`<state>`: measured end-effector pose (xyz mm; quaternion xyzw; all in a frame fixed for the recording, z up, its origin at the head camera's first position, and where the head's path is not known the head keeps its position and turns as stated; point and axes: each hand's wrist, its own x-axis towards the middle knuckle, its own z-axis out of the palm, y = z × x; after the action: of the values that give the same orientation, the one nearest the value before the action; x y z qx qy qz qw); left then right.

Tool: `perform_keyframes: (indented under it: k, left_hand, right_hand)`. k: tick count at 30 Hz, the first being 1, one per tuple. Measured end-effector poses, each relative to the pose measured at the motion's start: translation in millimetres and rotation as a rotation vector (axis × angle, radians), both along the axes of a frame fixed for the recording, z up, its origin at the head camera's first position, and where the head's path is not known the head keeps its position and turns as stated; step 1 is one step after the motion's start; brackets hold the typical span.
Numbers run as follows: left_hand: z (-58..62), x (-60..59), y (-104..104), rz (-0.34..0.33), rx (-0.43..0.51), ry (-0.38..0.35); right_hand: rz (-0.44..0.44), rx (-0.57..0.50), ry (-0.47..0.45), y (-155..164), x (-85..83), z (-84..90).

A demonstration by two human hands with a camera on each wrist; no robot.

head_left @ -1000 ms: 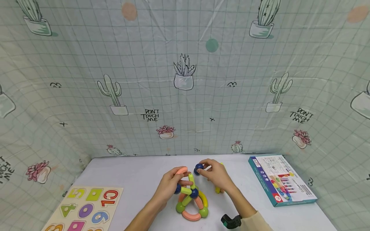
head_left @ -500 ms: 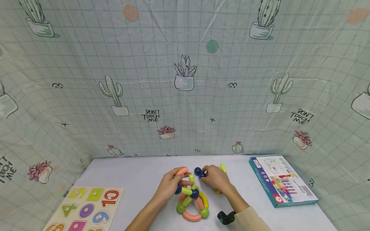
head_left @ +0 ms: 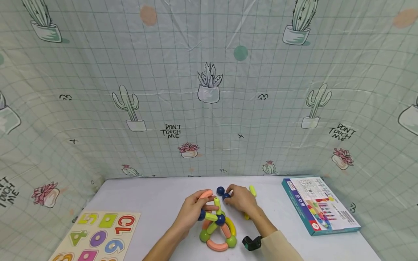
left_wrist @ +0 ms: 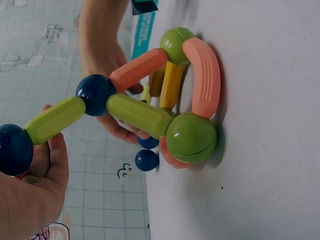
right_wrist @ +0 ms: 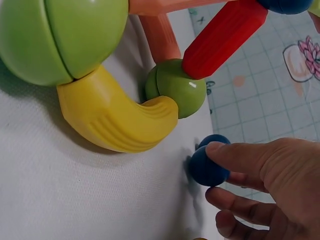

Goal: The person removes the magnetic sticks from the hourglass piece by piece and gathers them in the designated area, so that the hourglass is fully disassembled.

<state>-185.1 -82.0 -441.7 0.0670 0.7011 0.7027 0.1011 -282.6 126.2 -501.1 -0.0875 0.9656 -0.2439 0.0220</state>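
In the head view my left hand (head_left: 192,210) holds a curved coral stick (head_left: 206,194) at its thumb and index finger. Close by its palm is a blue ball (left_wrist: 15,149), joined by a yellow-green stick (left_wrist: 56,120) to the blue centre ball (left_wrist: 93,95) of a magnetic building-toy frame. Green balls (left_wrist: 191,137) and curved sticks, one of them yellow (right_wrist: 115,115), form the frame's base on the table. My right hand (head_left: 242,198) pinches another blue ball (right_wrist: 209,166) low over the table behind the frame. A further blue ball (head_left: 220,190) sits right beside that one.
More sticks, one yellow-green (head_left: 253,190), lie beyond my right hand. A flat toy box (head_left: 321,204) is at the right of the table. On the left lies a number puzzle board (head_left: 98,235). A patterned cloth (head_left: 209,127) hangs along the back.
My right hand has come down and nearer with the blue balls, which now sit side by side, then slid slightly left. My left hand and the frame stay in place.
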Motion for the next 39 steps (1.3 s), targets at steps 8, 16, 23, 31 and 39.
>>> perform_keyframes:
  k: [8, 16, 23, 31, 39]
  left_hand:
    - [0.9, 0.1, 0.3, 0.001, -0.001, -0.006]
    - [-0.8, 0.4, 1.0, 0.012, -0.007, -0.017]
    - [-0.3, -0.1, 1.0, 0.005, 0.001, -0.008]
    - [0.3, 1.3, 1.3, 0.006, 0.000, -0.004]
    - [0.6, 2.5, 2.1, 0.009, -0.004, -0.010]
  right_hand:
    - [-0.002, -0.025, -0.004, -0.7, -2.4, -3.3]
    - [0.027, -0.075, 0.015, -1.2, -1.0, -3.7]
    - [0.039, -0.102, 0.016, -2.6, -1.2, -4.2]
    - [0.056, -0.111, 0.017, -2.3, 0.6, -3.3]
    - [0.055, -0.119, -0.008, -0.9, 3.7, -1.6]
